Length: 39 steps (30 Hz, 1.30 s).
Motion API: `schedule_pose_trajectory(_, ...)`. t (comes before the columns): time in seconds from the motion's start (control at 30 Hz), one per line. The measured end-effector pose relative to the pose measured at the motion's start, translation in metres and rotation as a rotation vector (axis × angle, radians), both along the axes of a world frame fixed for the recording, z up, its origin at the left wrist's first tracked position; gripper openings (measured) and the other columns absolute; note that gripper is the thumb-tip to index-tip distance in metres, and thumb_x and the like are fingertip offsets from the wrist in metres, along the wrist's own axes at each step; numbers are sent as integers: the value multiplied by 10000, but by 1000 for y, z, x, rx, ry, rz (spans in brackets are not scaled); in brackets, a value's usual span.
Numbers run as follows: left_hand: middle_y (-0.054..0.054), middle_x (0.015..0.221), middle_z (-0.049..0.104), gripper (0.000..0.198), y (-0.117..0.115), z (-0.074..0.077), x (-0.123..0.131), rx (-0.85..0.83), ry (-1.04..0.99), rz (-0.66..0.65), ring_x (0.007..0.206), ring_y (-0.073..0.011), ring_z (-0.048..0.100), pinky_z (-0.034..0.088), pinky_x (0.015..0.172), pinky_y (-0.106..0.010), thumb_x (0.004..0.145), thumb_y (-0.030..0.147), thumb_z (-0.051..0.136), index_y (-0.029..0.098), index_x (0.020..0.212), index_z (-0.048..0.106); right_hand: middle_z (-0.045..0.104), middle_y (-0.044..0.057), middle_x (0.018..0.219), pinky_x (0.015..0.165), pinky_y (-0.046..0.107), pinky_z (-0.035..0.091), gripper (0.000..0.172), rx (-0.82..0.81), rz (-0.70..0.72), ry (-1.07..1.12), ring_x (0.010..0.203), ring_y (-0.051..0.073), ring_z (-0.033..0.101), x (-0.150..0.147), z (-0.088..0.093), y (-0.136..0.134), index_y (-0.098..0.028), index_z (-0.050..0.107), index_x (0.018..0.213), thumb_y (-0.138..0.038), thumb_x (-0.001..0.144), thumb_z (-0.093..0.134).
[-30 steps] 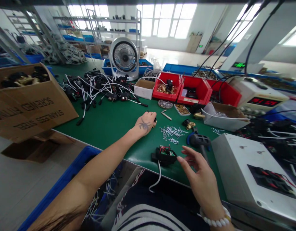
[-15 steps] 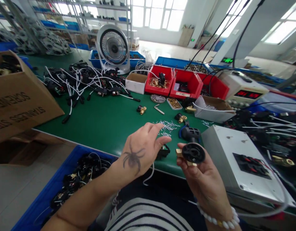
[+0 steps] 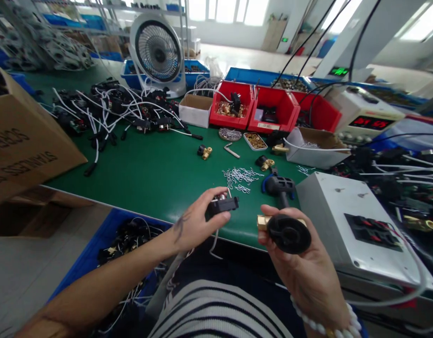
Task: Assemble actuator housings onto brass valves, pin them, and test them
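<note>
My left hand (image 3: 193,224) pinches a small black module with a white wire (image 3: 222,205) just above the near edge of the green table (image 3: 160,173). To its right, my right hand (image 3: 300,272) grips a round black valve body with a brass fitting (image 3: 286,231), held up over the table edge. The two parts are a short gap apart. Behind them lie a scatter of small metal clips (image 3: 240,177) and a blue-black power screwdriver (image 3: 278,186).
Red bins (image 3: 269,115) of parts, a desk fan (image 3: 156,51), tangled black units with white wires (image 3: 114,112), loose brass fittings (image 3: 204,151), a cardboard box (image 3: 22,141) at left, a grey test box (image 3: 357,230) at right, a blue crate (image 3: 107,234) below the table edge.
My left hand drew back from the table's middle, leaving a brass fitting there, and picked up the black wired module. My right hand lifted the black valve body.
</note>
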<state>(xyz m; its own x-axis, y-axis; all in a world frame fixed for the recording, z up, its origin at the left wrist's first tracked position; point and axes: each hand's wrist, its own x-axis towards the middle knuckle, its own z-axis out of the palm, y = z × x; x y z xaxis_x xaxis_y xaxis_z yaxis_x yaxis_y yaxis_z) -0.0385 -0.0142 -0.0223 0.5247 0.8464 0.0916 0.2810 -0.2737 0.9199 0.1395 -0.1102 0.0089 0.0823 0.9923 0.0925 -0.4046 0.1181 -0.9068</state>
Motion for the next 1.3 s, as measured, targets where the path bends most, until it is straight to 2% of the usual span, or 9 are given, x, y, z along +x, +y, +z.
schedule_pose_trajectory(0.17, -135, 1275, 614, 473, -6, 1, -14, -686, -586, 49, 1179, -277, 574, 463, 1003, -466, 886, 436, 553, 169, 1277, 537, 710, -24, 1108, 703, 129, 536, 336, -101, 25, 43, 713, 58, 651, -3, 3, -4, -342, 689, 1072, -316, 757, 803)
schedule_pose_trajectory(0.3, -126, 1196, 666, 438, -12, 6, -6, -826, -817, 97, 1167, -245, 592, 494, 975, -413, 940, 522, 458, 178, 1144, 636, 728, 38, 963, 595, 174, 520, 321, -215, 63, 17, 600, 78, 596, -9, 5, -3, -275, 712, 1058, -405, 771, 775)
schedule_pose_trajectory(0.5, -104, 1261, 647, 432, -18, 16, 7, -701, -964, 193, 1193, -246, 581, 518, 943, -387, 930, 509, 495, 198, 1204, 615, 708, 46, 923, 632, 201, 526, 382, -290, 156, -28, 633, 98, 605, -15, 1, -7, -261, 699, 1112, -387, 762, 783)
schedule_pose_trajectory(0.63, -87, 1340, 603, 490, -22, 20, 9, -573, -982, 160, 1250, -258, 550, 510, 970, -395, 939, 523, 485, 222, 1322, 544, 702, 60, 976, 666, 254, 554, 390, -341, 163, -68, 655, 125, 618, -17, 2, -13, -278, 680, 1150, -394, 785, 755)
schedule_pose_trajectory(0.8, -33, 1444, 518, 471, -30, 27, 8, -399, -863, 137, 1312, -252, 504, 442, 1070, -420, 960, 521, 451, 292, 1367, 511, 681, 19, 842, 646, 226, 542, 303, -325, 136, -101, 625, 111, 613, -19, 6, -17, -299, 680, 1111, -419, 834, 700)
schedule_pose_trajectory(0.93, -14, 1471, 487, 507, -39, 36, 8, -203, -690, 152, 1378, -243, 421, 309, 1176, -415, 952, 516, 469, 305, 1413, 463, 651, 12, 747, 663, 252, 537, 332, -322, 101, -151, 648, 138, 617, -20, 6, -16, -277, 654, 1131, -429, 838, 692)
schedule_pose_trajectory(1.03, -3, 1471, 485, 494, -44, 41, 8, -99, -616, 134, 1379, -224, 415, 281, 1192, -386, 970, 480, 448, 311, 1434, 430, 610, 1, 673, 638, 272, 533, 356, -333, 114, -149, 614, 150, 605, -22, 9, -16, -267, 651, 1134, -455, 834, 686)
schedule_pose_trajectory(1.2, 5, 1493, 457, 490, -48, 45, 8, -54, -578, 122, 1394, -223, 394, 257, 1207, -380, 972, 460, 451, 318, 1440, 422, 590, 5, 608, 577, 290, 514, 451, -379, 41, -134, 537, 157, 560, -26, 14, -18, -235, 686, 1085, -555, 767, 708)
schedule_pose_trajectory(1.3, -5, 1474, 483, 479, -47, 41, 11, -102, -653, 152, 1378, -232, 422, 285, 1197, -398, 965, 474, 464, 311, 1415, 460, 629, 6, 661, 598, 267, 531, 371, -339, 68, -122, 572, 145, 593, -24, 12, -18, -269, 681, 1099, -481, 796, 716)
